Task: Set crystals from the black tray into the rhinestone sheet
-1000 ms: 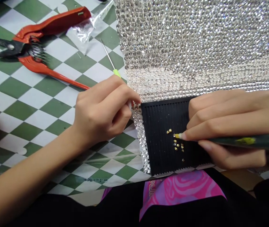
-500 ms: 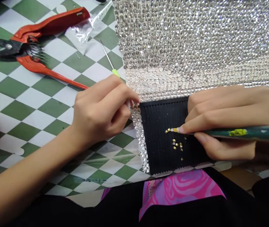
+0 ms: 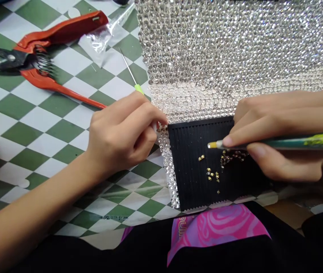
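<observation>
My right hand (image 3: 280, 132) is closed around a green picker pen (image 3: 286, 143), whose yellow tip hangs just above a black ridged tray (image 3: 189, 167). Several small gold rhinestones (image 3: 211, 174) lie loose on that tray. My left hand (image 3: 121, 132) is curled, pinching a thin needle tool with a lime-green end (image 3: 138, 89) at the tray's upper-left corner, against the edge of the rhinestone mesh sheet (image 3: 235, 53). The mesh spreads from under the tray toward the back right.
Red-handled pliers (image 3: 44, 49) lie at the back left on the green-and-white checkered tabletop (image 3: 50, 125). A small clear plastic bag (image 3: 101, 36) rests beside them. Pink-patterned cloth (image 3: 218, 225) and dark clothing show at the bottom edge.
My right hand has lifted the pen tip up and to the right, off the gold stones, uncovering more stones near its fingers. My left hand has stayed put.
</observation>
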`<action>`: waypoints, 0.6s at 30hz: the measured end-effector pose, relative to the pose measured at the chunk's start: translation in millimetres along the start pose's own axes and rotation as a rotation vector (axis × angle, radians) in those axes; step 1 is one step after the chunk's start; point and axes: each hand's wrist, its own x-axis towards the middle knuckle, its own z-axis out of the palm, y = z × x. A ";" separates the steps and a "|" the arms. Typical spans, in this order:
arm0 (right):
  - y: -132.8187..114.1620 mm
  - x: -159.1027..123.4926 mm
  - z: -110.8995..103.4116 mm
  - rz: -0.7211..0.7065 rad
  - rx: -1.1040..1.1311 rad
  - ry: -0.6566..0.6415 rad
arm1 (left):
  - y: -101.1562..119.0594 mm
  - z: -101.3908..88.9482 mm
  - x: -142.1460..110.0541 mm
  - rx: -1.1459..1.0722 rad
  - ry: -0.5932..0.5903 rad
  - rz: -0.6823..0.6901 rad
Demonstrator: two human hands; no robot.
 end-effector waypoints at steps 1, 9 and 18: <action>2.9 1.0 -0.4 0.019 -0.009 0.027 | 0.0 0.0 0.0 -0.002 -0.003 -0.001; 40.0 17.1 15.5 0.094 -0.119 0.354 | 0.8 -0.8 -0.1 0.000 -0.013 -0.014; 46.7 26.6 16.7 -0.024 -0.147 0.322 | 0.5 -0.3 0.1 -0.013 -0.010 -0.016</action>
